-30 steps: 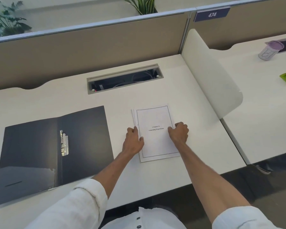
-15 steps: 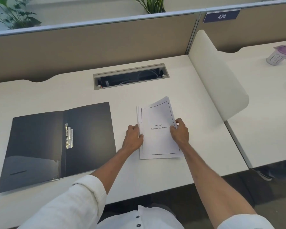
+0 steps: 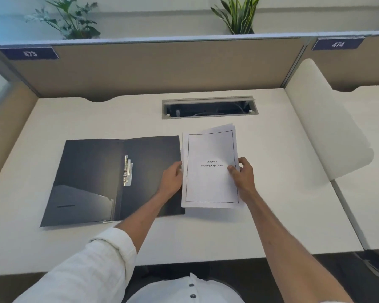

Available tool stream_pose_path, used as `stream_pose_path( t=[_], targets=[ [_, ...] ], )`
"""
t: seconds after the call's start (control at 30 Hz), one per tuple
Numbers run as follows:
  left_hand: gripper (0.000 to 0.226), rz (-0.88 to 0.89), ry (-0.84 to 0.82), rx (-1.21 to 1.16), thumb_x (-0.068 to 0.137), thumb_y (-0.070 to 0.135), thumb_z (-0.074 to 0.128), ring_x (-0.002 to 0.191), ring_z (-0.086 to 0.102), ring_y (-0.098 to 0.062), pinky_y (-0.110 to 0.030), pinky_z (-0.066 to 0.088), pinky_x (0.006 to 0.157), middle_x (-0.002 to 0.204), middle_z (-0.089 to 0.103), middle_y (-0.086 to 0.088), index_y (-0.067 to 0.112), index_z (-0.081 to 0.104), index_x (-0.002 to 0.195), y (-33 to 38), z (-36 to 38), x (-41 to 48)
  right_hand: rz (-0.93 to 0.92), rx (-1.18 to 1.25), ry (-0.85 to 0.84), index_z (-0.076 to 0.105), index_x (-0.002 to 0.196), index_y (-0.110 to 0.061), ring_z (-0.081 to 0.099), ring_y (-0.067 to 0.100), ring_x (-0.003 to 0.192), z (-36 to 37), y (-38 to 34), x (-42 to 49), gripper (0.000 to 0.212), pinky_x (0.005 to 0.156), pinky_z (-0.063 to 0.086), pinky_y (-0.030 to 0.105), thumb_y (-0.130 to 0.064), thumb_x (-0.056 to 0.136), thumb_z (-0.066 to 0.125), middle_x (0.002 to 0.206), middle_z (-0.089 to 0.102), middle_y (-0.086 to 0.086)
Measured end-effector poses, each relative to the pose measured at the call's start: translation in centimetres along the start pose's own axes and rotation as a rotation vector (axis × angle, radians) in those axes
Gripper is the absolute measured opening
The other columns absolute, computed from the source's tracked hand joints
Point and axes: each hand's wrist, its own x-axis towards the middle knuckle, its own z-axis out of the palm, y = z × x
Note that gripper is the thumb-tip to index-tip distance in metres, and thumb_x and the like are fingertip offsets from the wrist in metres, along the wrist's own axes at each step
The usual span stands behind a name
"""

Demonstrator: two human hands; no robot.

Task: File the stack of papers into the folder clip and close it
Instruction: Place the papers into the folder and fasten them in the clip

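On the white desk (image 3: 271,226), both hands grip the papers (image 3: 210,182): left hand (image 3: 172,179) pinching the left edge, right hand (image 3: 242,174) clasping the right edge, thumb on the cover page. Just beside them on the left lies the open dark folder (image 3: 92,182), its metal clip (image 3: 127,170) along the spine. Behind the papers gapes a cable slot (image 3: 209,108); a beige partition (image 3: 162,68) backs the desk.

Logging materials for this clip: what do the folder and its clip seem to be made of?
Folder: dark, probably plastic; its inner pocket shows a glossy sheen.
Clip: looks like bright metal, silvery with sharp glints.
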Motion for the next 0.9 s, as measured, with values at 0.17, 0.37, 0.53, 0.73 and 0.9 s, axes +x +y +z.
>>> stream_pose_path(
  t=[0.17,0.37,0.53,0.73,0.9],
  targets=[
    [0.046,-0.086,0.093,-0.029,0.112,0.001,0.042,0.118,0.069,-0.025,-0.032,0.053,0.106,0.141,0.074,-0.012,0.008,0.062,0.152,-3.4,-4.8,-1.2,0.02,0.011,-0.07,0.058,0.121,0.009,0.061,0.026,0.092,6.5,-0.9,-0.9,0.02,0.084,0.048,0.038,0.001,0.104,0.063,0.105,0.068,0.016],
    [0.042,-0.202,0.155,-0.093,0.114,0.001,0.044,0.118,0.077,-0.039,-0.054,0.063,0.106,0.131,0.078,-0.019,0.003,0.062,0.151,-8.8,-9.5,-2.2,0.058,-0.005,-0.135,0.056,0.125,0.004,0.056,0.026,0.095,13.8,-1.5,-1.5,0.023,0.086,0.045,0.036,-0.004,0.104,0.062,0.107,0.064,0.017],
    [0.04,-0.253,0.156,-0.082,0.113,0.002,0.043,0.104,0.081,-0.038,-0.054,0.067,0.099,0.121,0.081,-0.017,0.005,0.065,0.147,-12.0,-12.3,-3.0,0.108,-0.013,-0.161,0.056,0.129,0.001,0.06,0.033,0.101,17.9,-1.4,-1.8,0.026,0.091,0.05,0.041,-0.007,0.105,0.062,0.112,0.065,0.028],
    [0.037,-0.268,0.195,-0.013,0.112,0.004,0.047,0.105,0.081,-0.029,-0.049,0.067,0.1,0.119,0.083,-0.01,0.008,0.071,0.14,-14.1,-14.7,-3.1,0.11,-0.029,-0.151,0.056,0.128,0.002,0.063,0.032,0.104,20.9,-1.0,-1.8,0.025,0.093,0.054,0.045,-0.005,0.104,0.061,0.135,0.067,0.034],
    [0.035,-0.286,0.176,0.038,0.111,0.007,0.049,0.11,0.08,-0.028,-0.047,0.065,0.104,0.12,0.083,-0.007,0.012,0.075,0.134,-14.9,-15.3,-2.9,0.13,-0.013,-0.136,0.056,0.126,0.005,0.061,0.028,0.102,22.2,-0.8,-1.7,0.024,0.106,0.056,0.06,-0.003,0.104,0.061,0.133,0.07,0.033]
  ],
)
